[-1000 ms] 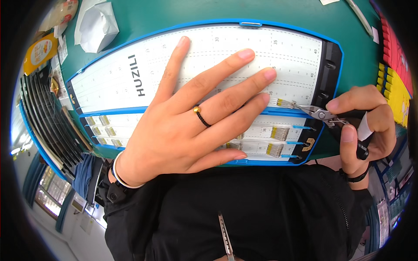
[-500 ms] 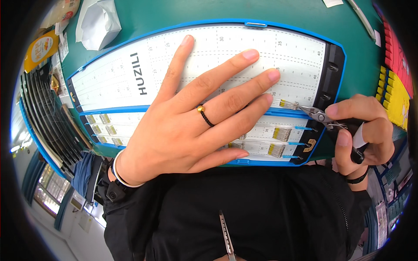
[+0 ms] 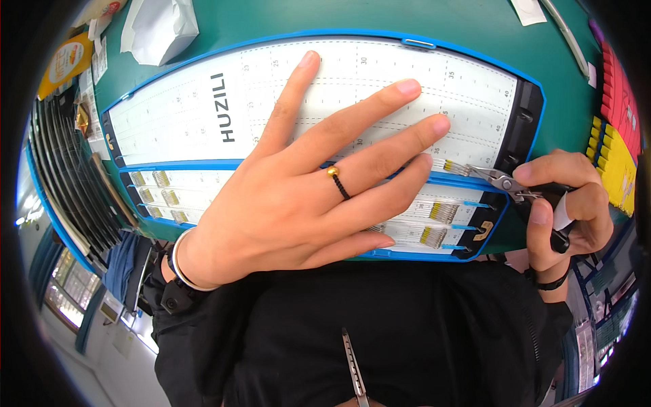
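A shallow blue case (image 3: 325,34) lies opened out, its white panels printed with ruled marks. My left hand (image 3: 291,193) rests flat across the panels with fingers spread, covering part of them. Black-handled spring pliers (image 3: 503,182) are gripped in my right hand (image 3: 580,203) beside the case's right end. Their slim metal jaws reach a small bundle of thin strands with yellow wraps (image 3: 456,167) near the middle divider; whether they pinch it I cannot tell. More yellow-wrapped bundles (image 3: 444,212) sit in rows on the nearer panel, with blue pieces at their right ends.
The case lies on a green tabletop (image 3: 271,17). A crumpled white paper bag (image 3: 159,30) stands at the far left, near a yellow packet (image 3: 68,64). Pink and yellow ridged pieces (image 3: 614,166) line the right side. A slim pale rod (image 3: 566,37) lies at the far right.
The case and my left hand appear slightly farther right in the picture, as the view has shifted a little. The pliers' jaws stay at the same bundle, and both hands keep their poses.
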Tool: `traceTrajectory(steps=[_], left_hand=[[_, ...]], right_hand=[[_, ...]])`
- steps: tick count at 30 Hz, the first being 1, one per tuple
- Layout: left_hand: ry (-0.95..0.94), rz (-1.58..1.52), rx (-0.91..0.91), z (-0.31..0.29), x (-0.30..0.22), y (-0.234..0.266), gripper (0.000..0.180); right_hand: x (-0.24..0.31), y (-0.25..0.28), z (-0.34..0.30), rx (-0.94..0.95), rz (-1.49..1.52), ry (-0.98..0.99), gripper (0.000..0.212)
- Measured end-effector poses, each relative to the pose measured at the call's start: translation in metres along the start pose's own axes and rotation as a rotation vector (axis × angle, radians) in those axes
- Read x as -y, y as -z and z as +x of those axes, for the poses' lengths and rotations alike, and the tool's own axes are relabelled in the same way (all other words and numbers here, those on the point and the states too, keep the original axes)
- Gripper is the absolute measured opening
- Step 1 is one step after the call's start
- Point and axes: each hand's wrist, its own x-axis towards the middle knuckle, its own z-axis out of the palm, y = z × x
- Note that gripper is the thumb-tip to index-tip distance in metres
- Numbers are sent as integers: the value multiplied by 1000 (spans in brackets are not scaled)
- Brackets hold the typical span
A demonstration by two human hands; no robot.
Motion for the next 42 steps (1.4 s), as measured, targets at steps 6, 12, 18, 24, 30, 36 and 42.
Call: traceTrajectory(steps=[6, 12, 18, 24, 30, 36, 42], left_hand=[[-8, -25, -10, -2, 3, -2, 64], [10, -96, -13, -11, 6, 8, 70], [197, 37, -15, -27, 1, 26, 71], [192, 114, -44, -40, -7, 21, 62], [187, 83, -107, -39, -10, 16, 58], [210, 39, -120, -47, -12, 18, 58], [206, 8, -106, -38, -21, 13, 64]], right_hand=[[-2, -4, 1, -6, 36, 11, 31], [0, -13, 3, -139, 112, -14, 26], [-15, -15, -2, -335, 298, 8, 23], [18, 18, -10, -434, 841, -167, 18], [62, 71, -76, -850, 229, -416, 20], [28, 70, -112, -785, -786, -626, 15], [25, 81, -124, -804, -940, -599, 16]])
